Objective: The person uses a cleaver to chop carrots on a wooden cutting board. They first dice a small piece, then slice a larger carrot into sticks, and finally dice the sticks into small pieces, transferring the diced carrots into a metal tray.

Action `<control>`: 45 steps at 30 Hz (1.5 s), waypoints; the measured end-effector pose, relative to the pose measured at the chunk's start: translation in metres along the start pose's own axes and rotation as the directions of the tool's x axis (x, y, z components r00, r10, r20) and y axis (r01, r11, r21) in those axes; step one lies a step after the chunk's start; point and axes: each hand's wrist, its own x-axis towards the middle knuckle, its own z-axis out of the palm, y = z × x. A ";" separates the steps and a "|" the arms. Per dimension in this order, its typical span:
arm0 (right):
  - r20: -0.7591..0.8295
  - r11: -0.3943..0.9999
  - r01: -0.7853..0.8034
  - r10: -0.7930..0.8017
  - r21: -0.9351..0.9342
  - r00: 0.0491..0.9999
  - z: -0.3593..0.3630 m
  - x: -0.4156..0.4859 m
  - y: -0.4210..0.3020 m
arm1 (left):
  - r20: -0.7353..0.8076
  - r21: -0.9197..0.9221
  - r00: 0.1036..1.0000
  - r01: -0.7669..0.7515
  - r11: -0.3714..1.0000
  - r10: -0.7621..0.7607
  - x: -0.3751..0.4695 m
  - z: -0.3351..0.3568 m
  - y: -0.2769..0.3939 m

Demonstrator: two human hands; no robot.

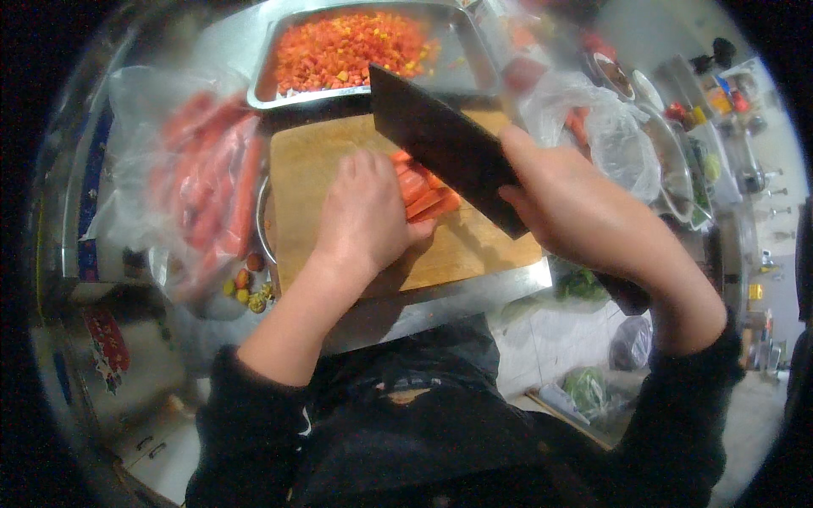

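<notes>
On a wooden cutting board (305, 165), several carrot slices (419, 190) lie stacked, some fanned toward the right. My left hand (368, 203) bends over their left side, fingers curled and thumb along the near edge, pressing them to the board. A dark-bladed Chinese cleaver (438, 140) is in my right hand (559, 190), tilted above the right part of the board. Its blade hides part of the slices and the board's far right. Whether the edge touches the carrot, I cannot tell.
Beyond the board is a metal tray (467, 51) of diced carrot (356, 51). A plastic bag of whole carrots (209, 171) lies left, with carrot ends (241, 286) near it. Another plastic bag (603, 127) is at right. The steel counter edge (444, 298) runs before me.
</notes>
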 end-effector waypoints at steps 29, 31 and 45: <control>-0.082 0.997 0.041 -0.046 -0.061 0.996 0.010 -0.005 -0.002 | 0.069 0.092 0.998 -0.006 0.996 0.000 -0.002 -0.003 0.000; 0.004 0.999 -0.039 0.039 -0.019 0.999 0.005 0.000 -0.004 | 0.058 0.069 0.998 -0.017 0.997 0.013 -0.002 -0.003 -0.001; -0.280 0.995 0.085 -0.066 0.058 0.958 0.061 0.022 0.011 | -0.003 0.051 0.997 -0.073 0.996 0.073 -0.005 0.000 -0.006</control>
